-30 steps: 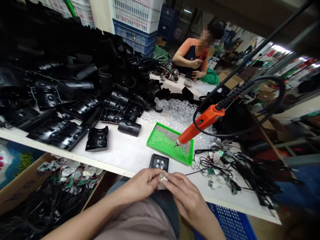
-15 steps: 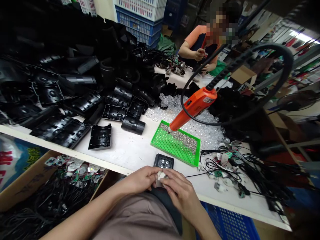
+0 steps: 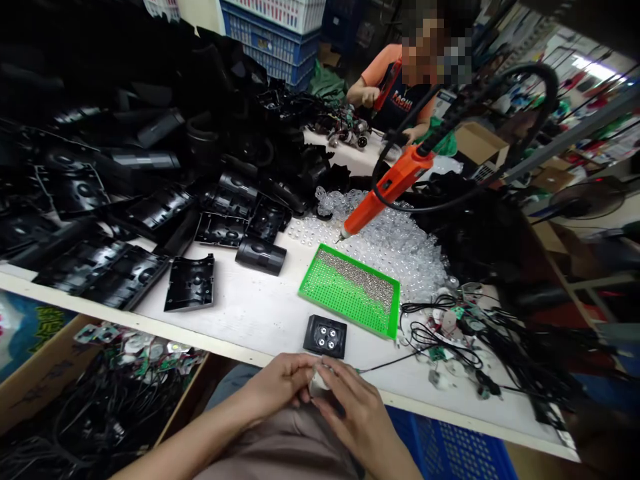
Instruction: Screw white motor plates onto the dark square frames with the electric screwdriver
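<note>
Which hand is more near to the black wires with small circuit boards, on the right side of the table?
The right hand is nearer: the black wires lie ahead of it and to its right. The left hand is farther, on the other side of the right hand. Both hands hold a small white part.

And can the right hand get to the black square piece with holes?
Probably yes: the right hand sits just below the black square piece, with only white bench top between them, though it's holding a small white part.

Bare left hand [image 3: 277, 387], bare right hand [image 3: 350, 417], bare left forearm [image 3: 200, 437], plain taupe trousers [image 3: 280, 453]
</note>
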`<state>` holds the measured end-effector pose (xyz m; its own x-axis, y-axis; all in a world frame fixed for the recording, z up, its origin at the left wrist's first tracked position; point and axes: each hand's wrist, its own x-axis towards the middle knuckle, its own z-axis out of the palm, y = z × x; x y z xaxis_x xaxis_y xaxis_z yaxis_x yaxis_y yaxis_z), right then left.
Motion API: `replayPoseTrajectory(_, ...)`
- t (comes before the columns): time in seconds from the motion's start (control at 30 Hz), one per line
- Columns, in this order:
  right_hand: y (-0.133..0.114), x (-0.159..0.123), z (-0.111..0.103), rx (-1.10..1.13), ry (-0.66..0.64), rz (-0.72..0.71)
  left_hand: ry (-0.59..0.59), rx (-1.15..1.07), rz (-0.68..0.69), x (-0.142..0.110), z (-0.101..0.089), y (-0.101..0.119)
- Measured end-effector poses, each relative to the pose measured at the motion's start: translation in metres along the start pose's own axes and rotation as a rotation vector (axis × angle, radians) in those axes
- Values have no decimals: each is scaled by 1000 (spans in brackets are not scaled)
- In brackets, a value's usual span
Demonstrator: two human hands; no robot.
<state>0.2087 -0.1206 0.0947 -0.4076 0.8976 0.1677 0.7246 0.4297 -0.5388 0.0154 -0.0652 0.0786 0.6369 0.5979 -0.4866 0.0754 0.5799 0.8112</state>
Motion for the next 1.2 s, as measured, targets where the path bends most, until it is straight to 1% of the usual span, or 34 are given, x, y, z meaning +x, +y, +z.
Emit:
replayPoseTrajectory(0.07, 2, 3, -1, 60, 103, 62, 45, -76, 38, 1, 3, -1)
replayPoseTrajectory(0.13, 6, 9, -2, 82, 232, 130, 51, -92, 102, 1, 9, 1)
replayPoseTrajectory(0.2, 12, 17, -2, 59, 332, 179, -7, -18, 177, -2, 15, 4)
replayPoseTrajectory(0.23, 15, 21, -1, 38, 354, 189, -45, 50, 208, -4, 18, 6)
replayPoseTrajectory(0.3, 23, 28, 1, -4, 329, 181, -125, 224, 245, -11, 21, 9)
replayPoseTrajectory(0.37, 30, 34, 5, -49, 235, 129, -211, 393, 226, -17, 19, 10)
replayPoseTrajectory(0.4, 34, 37, 7, -76, 194, 95, -218, 460, 212, -18, 16, 10)
replayPoseTrajectory(0.43, 37, 39, 8, -103, 165, 62, -186, 518, 203, -18, 13, 9)
replayPoseTrajectory(0.47, 40, 40, 9, -131, 147, 32, -103, 573, 205, -16, 9, 9)
replayPoseTrajectory(0.5, 42, 42, 10, -157, 133, 6, 29, 629, 225, -13, 5, 8)
replayPoseTrajectory(0.57, 45, 44, 8, -192, 98, -34, 331, 747, 324, -3, -5, 5)
replayPoseTrajectory(0.6, 46, 45, 7, -202, 71, -49, 438, 801, 390, 4, -10, 3)
replayPoseTrajectory(0.63, 47, 46, 5, -211, 42, -66, 500, 850, 456, 10, -15, 1)
replayPoseTrajectory(0.67, 47, 48, 3, -219, 14, -84, 518, 891, 512, 17, -20, -2)
replayPoseTrajectory(0.7, 47, 49, 1, -228, -8, -106, 506, 927, 552, 22, -24, -4)
replayPoseTrajectory(0.77, 48, 52, -1, -251, -32, -149, 454, 982, 580, 31, -30, -8)
replayPoseTrajectory(0.83, 48, 55, 0, -277, -20, -178, 423, 1012, 572, 36, -33, -10)
replayPoseTrajectory(0.93, 46, 59, 1, -301, -9, -161, 410, 1012, 566, 39, -34, -8)
replayPoseTrajectory(1.0, 45, 62, 1, -291, -44, -142, 399, 1005, 571, 38, -35, -5)
replayPoseTrajectory(1.1, 48, 64, 0, -241, -80, -149, 378, 1004, 561, 37, -37, 1)
replayPoseTrajectory(1.2, 55, 62, 4, -203, -31, -172, 357, 1008, 548, 36, -40, 4)
